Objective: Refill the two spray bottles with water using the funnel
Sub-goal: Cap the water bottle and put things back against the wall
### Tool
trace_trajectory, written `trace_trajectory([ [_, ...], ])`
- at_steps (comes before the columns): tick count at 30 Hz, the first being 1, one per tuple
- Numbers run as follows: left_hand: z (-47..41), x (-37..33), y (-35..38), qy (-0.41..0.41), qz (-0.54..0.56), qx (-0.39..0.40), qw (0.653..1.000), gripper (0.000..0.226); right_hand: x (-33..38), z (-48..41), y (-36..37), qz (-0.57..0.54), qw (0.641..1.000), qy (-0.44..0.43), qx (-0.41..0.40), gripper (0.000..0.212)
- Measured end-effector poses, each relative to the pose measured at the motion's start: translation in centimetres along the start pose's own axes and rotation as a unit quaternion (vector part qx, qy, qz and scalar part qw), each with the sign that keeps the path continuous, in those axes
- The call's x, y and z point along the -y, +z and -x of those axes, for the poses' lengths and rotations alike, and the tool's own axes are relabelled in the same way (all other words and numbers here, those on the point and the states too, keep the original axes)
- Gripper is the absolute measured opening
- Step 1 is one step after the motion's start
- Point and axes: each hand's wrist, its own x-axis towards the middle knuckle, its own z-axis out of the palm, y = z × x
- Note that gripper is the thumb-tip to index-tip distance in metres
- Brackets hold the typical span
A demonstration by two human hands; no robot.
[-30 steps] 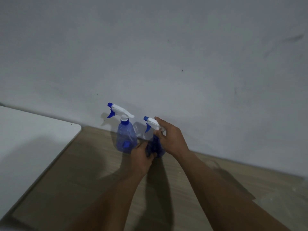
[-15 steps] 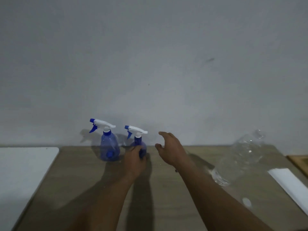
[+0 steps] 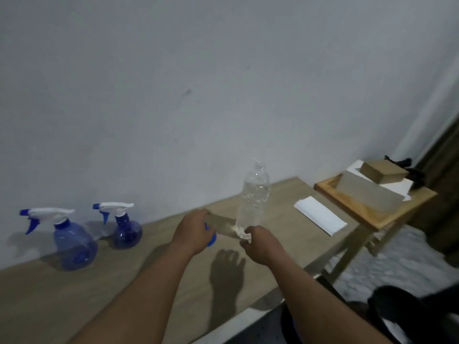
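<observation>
Two blue spray bottles with white trigger heads stand by the wall at the left, a larger one and a smaller one beside it. My left hand is cupped over a small blue object, apparently the funnel, which is mostly hidden under the fingers. A clear plastic water bottle stands upright to its right. My right hand has its fingers curled around the base of this bottle. Both spray bottles stand apart from my hands.
The wooden table runs along a grey wall. A white folded paper lies near its right end. Beyond it a wooden side stand holds a white block and a brown box. A dark object sits low at the right.
My view has swung right. My left hand let go of the smaller spray bottle and moved right onto the blue object. My right hand moved right to the clear bottle's base.
</observation>
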Motion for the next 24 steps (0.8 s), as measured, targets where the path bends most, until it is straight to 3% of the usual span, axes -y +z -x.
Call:
trace_trajectory([
  [7,-3.2,-3.8,4.1,-0.015,-0.024,0.037,0.999,0.068,-7.1,-2.3,-0.3,0.013,0.999,0.040,0.014,0.050],
  [15,-6.1,-5.1,7.8,-0.068,-0.016,0.040,0.997,0.081,-12.5,-6.1,1.9,0.025,0.998,0.028,0.053,0.055],
  [21,-6.6,-5.8,10.2,-0.100,0.032,0.038,0.994,0.094,-15.4,-7.4,3.1,0.036,0.996,-0.023,0.072,0.030],
  [24,-6.8,-6.2,11.1,-0.118,0.066,0.033,0.990,0.100,-16.0,-7.5,2.9,0.040,0.996,-0.041,0.071,0.029],
])
